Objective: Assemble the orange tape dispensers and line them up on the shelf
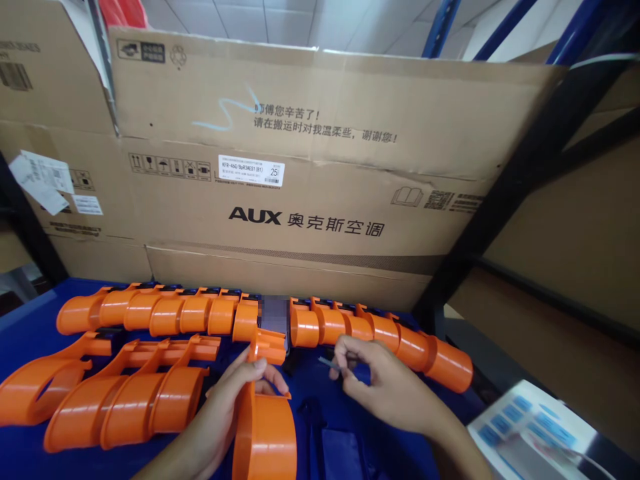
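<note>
My left hand (250, 377) is wrapped round the narrow upper part of an orange plastic part (267, 437), whose wide curved band hangs below the fingers. To the right, my right hand (363, 373) pinches a small, thin greyish piece (327, 363) that points left toward the orange part; the two are apart. Dark blue pieces (343, 453) lie on the blue surface between and below my hands. Behind my left hand stands a dark flat device (275, 313), partly hidden by the orange part.
Rows of similar orange parts (167, 317) line the back and left of the blue surface (37, 320), with another row (383, 330) at the right. A cardboard panel (310, 193) stands behind. Dark metal posts (480, 220) and a white-and-blue box (530, 427) are at the right.
</note>
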Available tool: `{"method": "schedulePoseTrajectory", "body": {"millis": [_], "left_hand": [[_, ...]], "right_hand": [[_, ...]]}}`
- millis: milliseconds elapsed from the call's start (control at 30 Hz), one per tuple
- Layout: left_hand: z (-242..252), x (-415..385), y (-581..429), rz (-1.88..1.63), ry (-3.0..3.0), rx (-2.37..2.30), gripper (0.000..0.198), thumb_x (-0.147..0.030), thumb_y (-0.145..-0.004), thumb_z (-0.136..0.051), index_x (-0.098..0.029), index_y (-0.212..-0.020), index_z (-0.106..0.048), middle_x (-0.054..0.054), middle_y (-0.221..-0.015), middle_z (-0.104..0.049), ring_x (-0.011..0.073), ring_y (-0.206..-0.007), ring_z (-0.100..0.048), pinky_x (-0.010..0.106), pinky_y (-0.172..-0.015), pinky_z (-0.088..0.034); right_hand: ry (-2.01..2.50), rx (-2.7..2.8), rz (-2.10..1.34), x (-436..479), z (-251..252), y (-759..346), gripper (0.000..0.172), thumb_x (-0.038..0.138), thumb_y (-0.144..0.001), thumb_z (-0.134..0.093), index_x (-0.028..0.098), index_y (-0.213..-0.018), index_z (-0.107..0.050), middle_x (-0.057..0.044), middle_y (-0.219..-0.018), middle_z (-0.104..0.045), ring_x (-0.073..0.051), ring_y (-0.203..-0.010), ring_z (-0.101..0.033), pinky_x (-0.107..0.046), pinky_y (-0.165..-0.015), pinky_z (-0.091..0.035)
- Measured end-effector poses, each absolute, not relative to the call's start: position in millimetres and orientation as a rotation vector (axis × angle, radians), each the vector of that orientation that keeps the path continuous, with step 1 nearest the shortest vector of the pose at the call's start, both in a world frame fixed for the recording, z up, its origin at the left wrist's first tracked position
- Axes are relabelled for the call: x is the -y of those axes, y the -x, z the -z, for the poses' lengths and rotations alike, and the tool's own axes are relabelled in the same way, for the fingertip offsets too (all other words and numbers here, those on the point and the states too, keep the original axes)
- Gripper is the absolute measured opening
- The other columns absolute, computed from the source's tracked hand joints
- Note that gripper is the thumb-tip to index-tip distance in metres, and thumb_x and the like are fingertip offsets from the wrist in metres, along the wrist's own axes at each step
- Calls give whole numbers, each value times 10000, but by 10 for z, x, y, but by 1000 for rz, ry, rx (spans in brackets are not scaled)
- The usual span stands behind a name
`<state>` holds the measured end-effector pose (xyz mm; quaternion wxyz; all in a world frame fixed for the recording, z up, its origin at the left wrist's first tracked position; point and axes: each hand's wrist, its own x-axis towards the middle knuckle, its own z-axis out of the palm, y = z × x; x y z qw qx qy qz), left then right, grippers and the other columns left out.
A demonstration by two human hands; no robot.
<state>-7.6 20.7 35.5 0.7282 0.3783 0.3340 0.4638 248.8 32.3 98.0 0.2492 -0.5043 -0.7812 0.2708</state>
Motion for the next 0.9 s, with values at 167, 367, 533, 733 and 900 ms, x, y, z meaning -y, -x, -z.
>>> {"method": "schedulePoseTrajectory", "body": {"millis": [167,367,533,733,900], "left_hand": [[-351,-201,50,-1056,-802,-770,312,-447,-838,-659,-172,-983,-684,82,-862,-746,214,-696,-645,322,-672,-477],[-371,-215,47,-1040,-765,-733,300,-422,-827,-658,-170,-988,-671,75,-826,-761,230,-680,-690,326,-668,-479],[-397,-230,41,-955,-741,-675,318,-443,-833,-626,-166,-979,-681,73,-765,-760,230,-620,-686,323,-625,-486],[-424,-257,53,-906,-730,-612,357,-497,-820,-604,-155,-862,-696,88,-719,-743,224,-558,-677,308,-584,-471],[-440,-245,43,-902,-753,-575,367,-505,-828,-599,-157,-877,-704,95,-738,-742,225,-567,-676,312,-588,-475]], "right_hand": [[1079,1656,-1080,-449,-798,-2274,199,356,-902,-637,216,-795,-545,44,-638,-557,-118,-566,-488,-234,-544,-380],[991,1428,-1123,-588,-594,-2100,357,537,-854,-719,192,-892,-637,-1,-682,-668,-126,-531,-563,-263,-545,-467],[954,1365,-1142,-595,-502,-2020,359,532,-855,-728,190,-925,-645,-42,-764,-735,-168,-631,-657,-299,-622,-544],[955,1353,-1152,-573,-503,-2007,337,501,-848,-750,178,-899,-668,-67,-801,-754,-189,-681,-692,-306,-646,-565],[975,1323,-1153,-555,-518,-2005,327,491,-848,-754,178,-873,-665,-75,-819,-765,-199,-708,-704,-299,-654,-557]]}}
